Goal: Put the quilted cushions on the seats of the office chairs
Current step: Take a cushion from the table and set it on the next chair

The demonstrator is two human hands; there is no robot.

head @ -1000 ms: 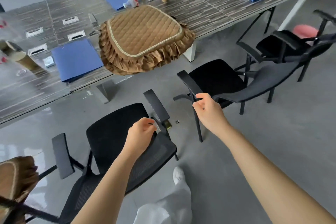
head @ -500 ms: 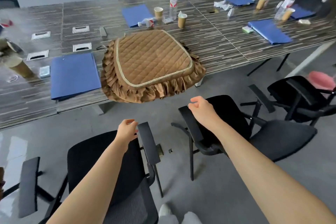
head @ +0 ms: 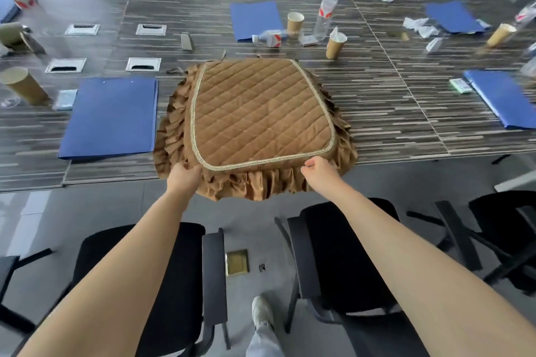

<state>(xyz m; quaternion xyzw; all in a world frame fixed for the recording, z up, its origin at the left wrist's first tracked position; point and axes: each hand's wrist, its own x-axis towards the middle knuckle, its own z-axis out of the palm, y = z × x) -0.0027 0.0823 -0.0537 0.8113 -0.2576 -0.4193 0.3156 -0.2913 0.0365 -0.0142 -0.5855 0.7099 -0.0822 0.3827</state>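
Note:
A brown quilted cushion point(head: 255, 116) with gold trim and a ruffled skirt lies on the striped table point(head: 391, 119), its near edge hanging over the table's front. My left hand point(head: 185, 178) grips the cushion's near-left corner, its fingertips hidden in the ruffle. At the near-right corner, my right hand point(head: 316, 172) pinches the ruffle beside the trim with curled fingers. Two black office chairs stand below my arms, the left seat point(head: 177, 293) and the right seat point(head: 345, 255) both bare.
Blue folders point(head: 110, 116) lie left and right of the cushion. Paper cups point(head: 335, 43) and a water bottle point(head: 326, 9) stand behind it. Another black chair point(head: 504, 229) is at the right. A brass floor box point(head: 237, 262) sits between the chairs, with my shoe point(head: 261, 310) nearby.
Both hands left the chair armrests and reached forward to the cushion's near edge. My view tilted up and moved closer to the table.

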